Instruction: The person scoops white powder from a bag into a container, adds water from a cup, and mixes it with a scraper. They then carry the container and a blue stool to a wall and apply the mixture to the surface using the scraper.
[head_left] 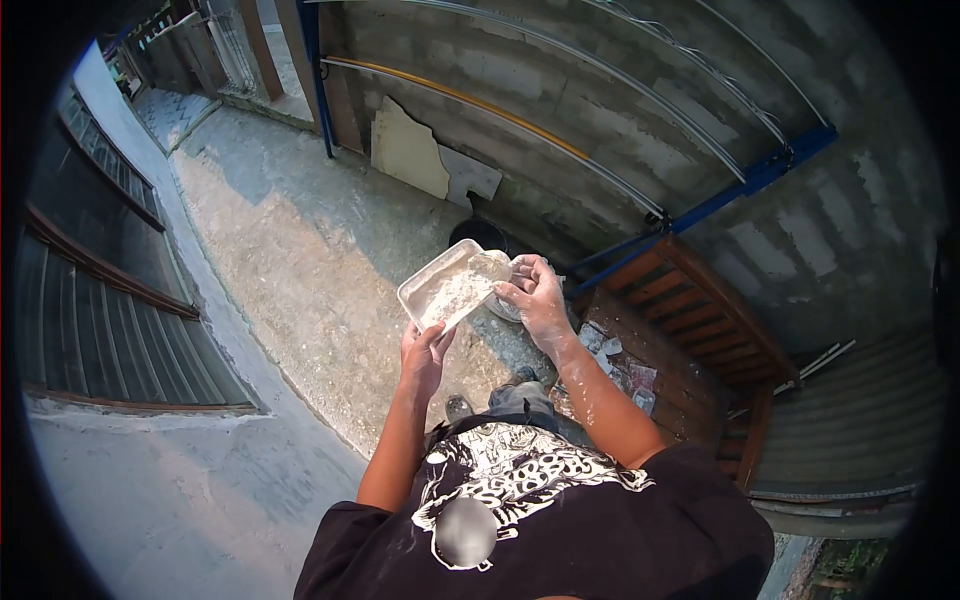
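A shallow rectangular tray (pixel 416 290) with white powder or paste in it is held out in front of my body, tilted. My left hand (pixel 424 358) grips its near edge, thumb on the rim. At the tray's right end, my right hand (pixel 535 305), dusted white, pinches a small round, pale-coated piece (pixel 490 266) that overlaps the tray's corner; what exactly it is cannot be made out. Below the right hand, a whitish container (pixel 503 308) is partly hidden. Behind the tray is a black bucket or basin (pixel 480 232).
A wooden slatted bench (pixel 690 330) with white-smeared scraps (pixel 612 362) stands at right. Metal pipes (pixel 500 118) on a blue frame (pixel 750 190) run along the block wall. A broken board (pixel 408 150) leans there. A louvred window (pixel 120 320) lies left of the concrete floor (pixel 290 270).
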